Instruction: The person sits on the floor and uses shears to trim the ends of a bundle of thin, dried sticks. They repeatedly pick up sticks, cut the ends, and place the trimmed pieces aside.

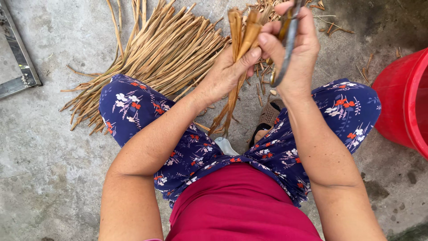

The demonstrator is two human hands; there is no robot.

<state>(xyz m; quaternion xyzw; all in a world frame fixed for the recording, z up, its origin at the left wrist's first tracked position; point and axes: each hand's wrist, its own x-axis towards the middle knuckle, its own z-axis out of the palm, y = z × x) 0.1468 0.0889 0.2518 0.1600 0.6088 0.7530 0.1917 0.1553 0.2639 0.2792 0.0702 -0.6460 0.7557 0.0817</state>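
Gripping a small bunch of dried stalks (240, 40), your left hand (227, 71) has its thumb and fingers clenched around them, their cut ends pointing up and their tails hanging down between your knees. Your right hand (292, 49) is closed on a pair of scissors (285, 40), blades up, pressed right beside the bunch. A big pile of stalks (165, 53) lies on the concrete floor (44, 147) past your left knee. A red bucket (401, 98) stands to your right.
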